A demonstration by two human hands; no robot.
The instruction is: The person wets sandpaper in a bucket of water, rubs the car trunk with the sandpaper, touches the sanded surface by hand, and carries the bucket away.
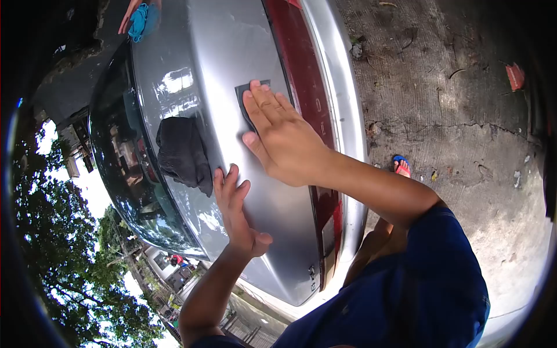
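Note:
My right hand (284,130) presses a thin dark grey sheet, which looks like sandpaper (242,101), against the silver trunk lid (226,64) of a car. Its fingers lie together over the sheet and cover most of it; the thumb sits to one side. Lower in the view, my left hand (237,211) is open, with spread fingers at the lid, and holds nothing. Close to its fingertips lies a crumpled black cloth (183,153) on the car, near the rear window (136,156).
Another person's hand (129,17) is at the top, beside a bundle of blue cord (138,23) on the car. The red tail light strip (299,64) and silver bumper (345,87) run along the rear edge. Cracked concrete (441,110) lies below, with a red scrap (514,76).

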